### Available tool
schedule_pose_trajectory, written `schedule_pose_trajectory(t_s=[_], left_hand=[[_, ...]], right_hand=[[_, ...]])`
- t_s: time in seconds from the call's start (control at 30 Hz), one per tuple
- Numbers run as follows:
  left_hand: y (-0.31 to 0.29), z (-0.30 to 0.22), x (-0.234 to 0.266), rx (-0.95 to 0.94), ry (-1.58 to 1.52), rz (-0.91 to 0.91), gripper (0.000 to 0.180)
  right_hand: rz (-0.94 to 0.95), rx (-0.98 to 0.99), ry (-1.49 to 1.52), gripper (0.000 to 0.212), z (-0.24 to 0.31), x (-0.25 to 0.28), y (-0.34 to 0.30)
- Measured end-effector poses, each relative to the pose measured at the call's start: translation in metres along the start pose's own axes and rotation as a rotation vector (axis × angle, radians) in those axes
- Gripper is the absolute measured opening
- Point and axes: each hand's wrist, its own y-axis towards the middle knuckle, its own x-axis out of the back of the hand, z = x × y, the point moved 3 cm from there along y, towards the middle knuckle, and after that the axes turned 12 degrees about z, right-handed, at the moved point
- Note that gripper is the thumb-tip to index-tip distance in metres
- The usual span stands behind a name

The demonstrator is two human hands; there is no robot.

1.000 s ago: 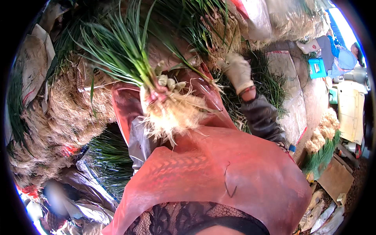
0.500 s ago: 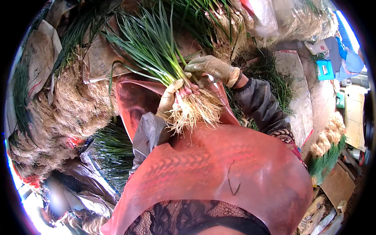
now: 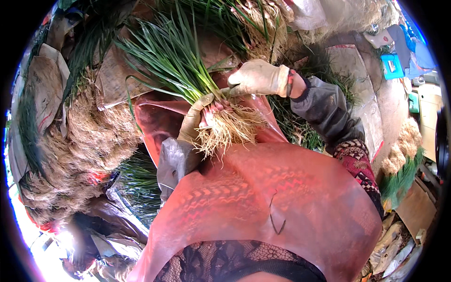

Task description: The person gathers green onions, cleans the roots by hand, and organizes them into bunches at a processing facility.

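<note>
My gloved left hand (image 3: pixel 191 117) is wrapped around a bunch of spring onions (image 3: pixel 199 80) just above their pinkish bulbs. The long green leaves fan out away from me to the upper left. A tangle of pale roots (image 3: pixel 225 127) hangs toward me over the apron. At the right side of the stems, my gloved right hand (image 3: pixel 257 79) is closed in a pinch, its fingertips at the bunch. What lies between those fingertips is too small to make out. Below the bunch, a translucent red plastic apron (image 3: pixel 253 188) covers my lap, with a dark withered strand (image 3: pixel 277 218) on it.
Rooted bunches (image 3: pixel 94 127) are piled at the left, and more bunches (image 3: pixel 263 23) lie at the far side. Loose green leaves (image 3: pixel 300 124) lie beyond my right arm beside a pale sack (image 3: pixel 354 89). A blue plastic container (image 3: pixel 391 66) stands at the far right.
My right hand has turned and shifted to the right, from fingers spread over the stems to a closed pinch beside them. The left hand keeps its hold on the bunch.
</note>
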Motion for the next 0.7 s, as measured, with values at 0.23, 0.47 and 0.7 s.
schedule_pose_trajectory(t_s=[0.23, 0.47, 0.7], left_hand=[[-0.008, -0.002, 0.015, 0.028, 0.143, -0.123, 0.035], [-0.010, 0.003, -0.001, -0.081, 0.005, -0.034, 0.044], [0.013, 0.006, 0.005, -0.060, 0.015, -0.166, 0.042]], right_hand=[[-0.206, 0.223, -0.194, 0.008, 0.020, 0.004, 0.024], [-0.489, -0.254, -0.412, 0.010, -0.056, -0.010, 0.026], [-0.712, -0.213, 0.168, 0.065, 0.019, -0.015, -0.023]])
